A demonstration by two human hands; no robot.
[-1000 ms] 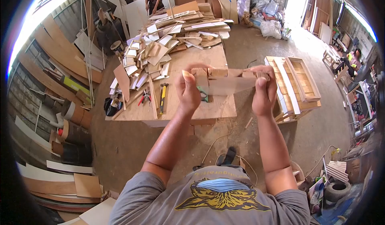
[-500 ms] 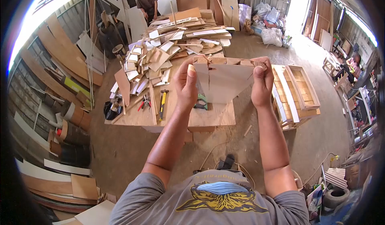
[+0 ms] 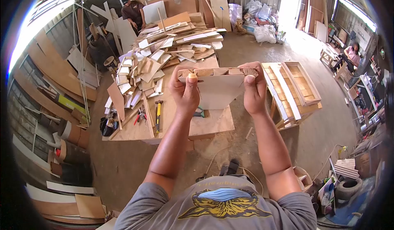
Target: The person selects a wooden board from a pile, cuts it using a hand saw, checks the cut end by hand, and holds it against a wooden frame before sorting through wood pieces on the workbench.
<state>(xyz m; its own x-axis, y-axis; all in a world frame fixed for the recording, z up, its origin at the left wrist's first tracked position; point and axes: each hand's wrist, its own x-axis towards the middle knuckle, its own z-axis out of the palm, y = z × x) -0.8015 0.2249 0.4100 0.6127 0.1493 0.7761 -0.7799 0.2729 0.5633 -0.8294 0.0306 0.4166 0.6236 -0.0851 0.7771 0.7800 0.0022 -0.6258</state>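
Both hands hold up a white-faced piece of blockboard [image 3: 221, 91] over the front of the workbench [image 3: 213, 125]. Rough wooden blocks show along its top edge. My left hand [image 3: 185, 92] is closed on the left end, thumb on the white face. The right end is gripped by my right hand [image 3: 255, 92], with its thumb also in front. My other fingers are mostly hidden behind the board. On the bench to the left lie a hammer [image 3: 158, 117] with a yellow and black handle and red-handled pliers [image 3: 140, 114].
A large heap of wood offcuts [image 3: 152, 70] covers the back of the bench. Wooden frames [image 3: 291, 90] stand at the right. One person [image 3: 133, 14] is behind the heap; another person [image 3: 350, 55] sits far right. A cable [image 3: 213, 160] lies on the floor.
The board and both hands sit further left and slightly lower in view, and the surroundings have shifted too. My left thumb now lies on the face where a crack showed. Both hands keep their grip.
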